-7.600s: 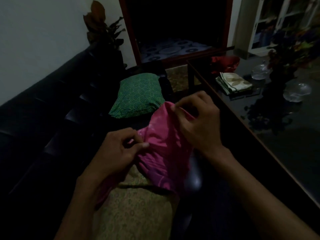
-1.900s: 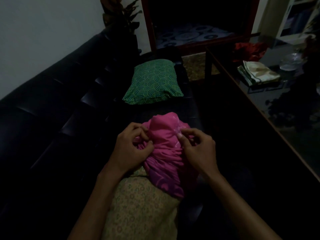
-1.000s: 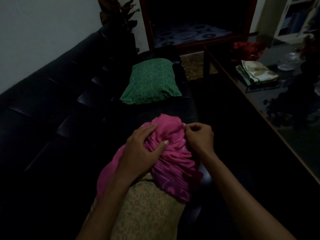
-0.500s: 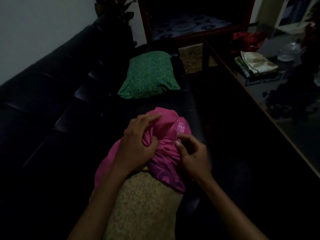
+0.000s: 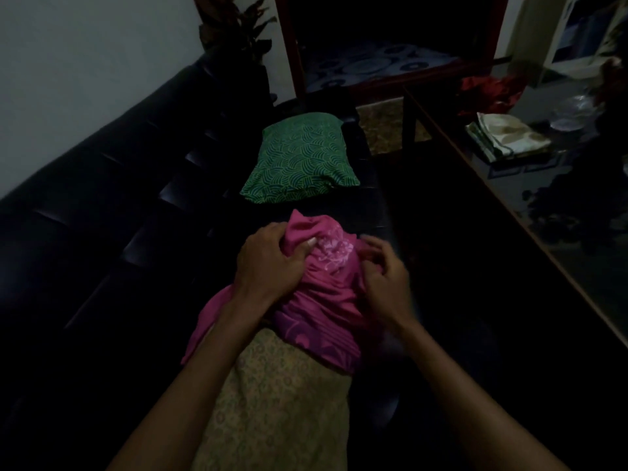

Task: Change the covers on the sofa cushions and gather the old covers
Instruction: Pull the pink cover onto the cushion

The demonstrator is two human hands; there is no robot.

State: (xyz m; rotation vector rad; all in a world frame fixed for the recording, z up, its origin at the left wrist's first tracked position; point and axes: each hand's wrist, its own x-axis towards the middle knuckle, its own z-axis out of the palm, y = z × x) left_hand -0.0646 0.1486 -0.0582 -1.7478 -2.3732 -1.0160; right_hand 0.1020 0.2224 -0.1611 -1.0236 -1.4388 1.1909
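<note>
both hands (image 5: 272,263) (image 5: 384,283) grip pink cover (image 5: 326,294) over patterned cushion (image 5: 282,402).

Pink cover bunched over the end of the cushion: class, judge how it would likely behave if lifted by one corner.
The pink cover is probably floppy: it lies in deep gathers where the left hand and right hand grip it. It looks thin, so likely light. Its faint sheen hints it may slide off the beige cushion easily.
</note>
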